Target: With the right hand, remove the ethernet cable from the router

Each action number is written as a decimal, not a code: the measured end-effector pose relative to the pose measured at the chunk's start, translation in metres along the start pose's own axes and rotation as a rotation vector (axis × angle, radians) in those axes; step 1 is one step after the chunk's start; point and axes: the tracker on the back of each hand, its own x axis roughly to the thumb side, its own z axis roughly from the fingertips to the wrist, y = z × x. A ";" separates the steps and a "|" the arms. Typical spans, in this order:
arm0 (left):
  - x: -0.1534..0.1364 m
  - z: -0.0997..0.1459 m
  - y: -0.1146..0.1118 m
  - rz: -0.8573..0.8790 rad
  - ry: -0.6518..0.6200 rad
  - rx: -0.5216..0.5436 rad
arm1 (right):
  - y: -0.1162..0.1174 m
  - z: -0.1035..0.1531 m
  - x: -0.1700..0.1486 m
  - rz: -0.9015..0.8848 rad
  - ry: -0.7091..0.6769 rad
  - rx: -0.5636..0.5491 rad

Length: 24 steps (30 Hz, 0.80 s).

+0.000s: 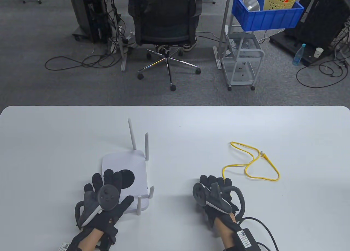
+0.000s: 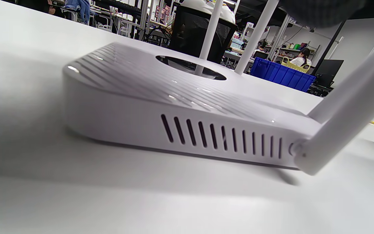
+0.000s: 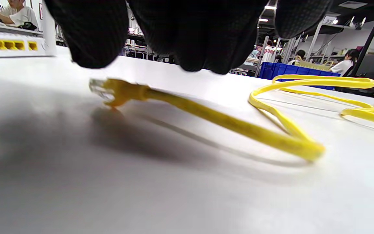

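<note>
A white router (image 1: 128, 166) with several antennas lies flat on the table's left half; it fills the left wrist view (image 2: 135, 97). My left hand (image 1: 108, 186) rests flat on its near part, fingers spread. A yellow ethernet cable (image 1: 257, 163) lies loose in loops on the table to the right, not plugged into the router. My right hand (image 1: 213, 188) is over its near end. In the right wrist view the near plug (image 3: 104, 89) lies free just under my fingertips (image 3: 193, 35), with a gap between them. The router's yellow ports (image 3: 5, 45) show empty at far left.
The cable's other plug (image 1: 263, 154) lies further out on the table. Two router antennas (image 1: 132, 134) stand up at its far side, two (image 1: 139, 206) at its near right corner. A black cord (image 1: 262, 226) trails from my right wrist.
</note>
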 end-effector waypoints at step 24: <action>-0.012 -0.004 -0.001 0.036 0.046 -0.026 | -0.008 0.012 -0.004 -0.011 -0.038 -0.052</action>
